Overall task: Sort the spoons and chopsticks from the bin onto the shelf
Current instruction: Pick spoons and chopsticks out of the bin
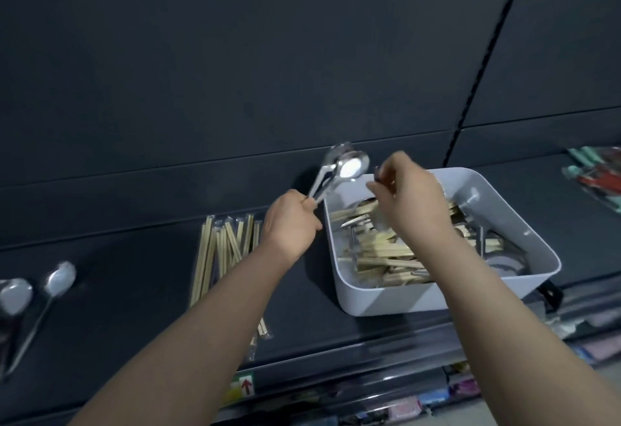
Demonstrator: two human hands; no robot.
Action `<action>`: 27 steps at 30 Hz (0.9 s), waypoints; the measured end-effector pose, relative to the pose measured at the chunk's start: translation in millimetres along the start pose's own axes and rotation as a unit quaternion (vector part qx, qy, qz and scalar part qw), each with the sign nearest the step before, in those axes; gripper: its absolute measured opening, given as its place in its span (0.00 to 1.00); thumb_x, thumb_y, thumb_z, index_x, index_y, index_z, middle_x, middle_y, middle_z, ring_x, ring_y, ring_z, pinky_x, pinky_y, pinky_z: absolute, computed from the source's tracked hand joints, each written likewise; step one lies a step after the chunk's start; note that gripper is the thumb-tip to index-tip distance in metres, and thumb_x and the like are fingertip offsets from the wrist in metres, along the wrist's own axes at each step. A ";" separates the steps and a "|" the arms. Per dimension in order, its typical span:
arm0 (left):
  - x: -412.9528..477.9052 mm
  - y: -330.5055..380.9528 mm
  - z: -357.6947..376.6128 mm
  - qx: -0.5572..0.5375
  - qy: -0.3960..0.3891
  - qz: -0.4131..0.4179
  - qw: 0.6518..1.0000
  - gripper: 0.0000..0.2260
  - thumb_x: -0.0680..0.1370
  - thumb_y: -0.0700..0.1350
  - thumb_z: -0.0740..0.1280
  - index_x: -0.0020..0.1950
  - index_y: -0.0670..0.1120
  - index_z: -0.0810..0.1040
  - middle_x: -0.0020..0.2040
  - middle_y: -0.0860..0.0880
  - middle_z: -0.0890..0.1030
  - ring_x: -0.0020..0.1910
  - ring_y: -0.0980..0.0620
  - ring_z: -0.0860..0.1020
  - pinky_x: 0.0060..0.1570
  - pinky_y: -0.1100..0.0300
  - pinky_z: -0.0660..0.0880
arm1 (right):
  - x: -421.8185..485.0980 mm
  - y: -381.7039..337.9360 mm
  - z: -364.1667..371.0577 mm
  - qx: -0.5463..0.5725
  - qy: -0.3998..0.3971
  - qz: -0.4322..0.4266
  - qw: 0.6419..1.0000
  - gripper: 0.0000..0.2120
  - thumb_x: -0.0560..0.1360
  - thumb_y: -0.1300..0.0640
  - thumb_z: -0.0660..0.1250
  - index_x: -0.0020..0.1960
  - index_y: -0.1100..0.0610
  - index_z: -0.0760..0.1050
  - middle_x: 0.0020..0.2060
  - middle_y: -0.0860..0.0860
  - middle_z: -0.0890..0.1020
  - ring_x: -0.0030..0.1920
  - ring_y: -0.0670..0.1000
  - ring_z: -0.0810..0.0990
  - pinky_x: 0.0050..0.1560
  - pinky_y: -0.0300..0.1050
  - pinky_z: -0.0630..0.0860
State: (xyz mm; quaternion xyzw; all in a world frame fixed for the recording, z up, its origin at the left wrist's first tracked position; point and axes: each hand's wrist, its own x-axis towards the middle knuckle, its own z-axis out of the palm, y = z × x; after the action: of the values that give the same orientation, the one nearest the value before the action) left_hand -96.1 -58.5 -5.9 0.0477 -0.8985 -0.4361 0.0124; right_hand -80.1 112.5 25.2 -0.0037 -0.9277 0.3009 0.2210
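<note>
Gripping the held spoons [347, 165] by their handles, the left hand [292, 220] is sitting at the centre of the frame, just left of the bin [396, 298]. Its fingers are clamping round the handles. The shiny bowls are pointing up and to the right, above the bin's upper left corner.

The right hand [410, 197] is hanging over the bin with its fingers curling close together. Blur is hiding whether they are pinching anything.

The pale bin is standing on the dark shelf [134, 274], right of centre. Loose chopsticks [383, 254] are lying heaped inside it, and the metal of more spoons is showing among them.

Wrapped chopsticks [225, 251] are lying in a row on the shelf, left of centre, partly behind the left forearm. Two spoons [57, 278] are lying on the shelf at the lower left of the frame, well apart from the bin, bowls toward the back.

Packaged goods [598, 173] are showing at the right edge, and more coloured packs [403, 405] are sitting on a lower level along the bottom.
</note>
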 end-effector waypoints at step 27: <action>-84.2 -304.5 -272.8 0.038 0.134 -0.313 0.940 0.16 0.78 0.45 0.60 0.39 0.39 0.81 0.36 0.45 0.83 0.41 0.44 0.80 0.47 0.55 0.77 | -130.3 -279.7 267.7 -0.094 -0.381 -0.061 0.918 0.10 0.74 0.54 0.61 0.47 0.49 0.81 0.44 0.50 0.83 0.46 0.55 0.80 0.41 0.42 0.72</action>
State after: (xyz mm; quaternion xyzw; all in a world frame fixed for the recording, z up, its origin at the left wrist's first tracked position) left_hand 27.9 -451.2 -74.3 0.3846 -0.8444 -0.3729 -0.0065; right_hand -37.7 -283.8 -64.4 0.1470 -0.9641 0.1768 -0.1327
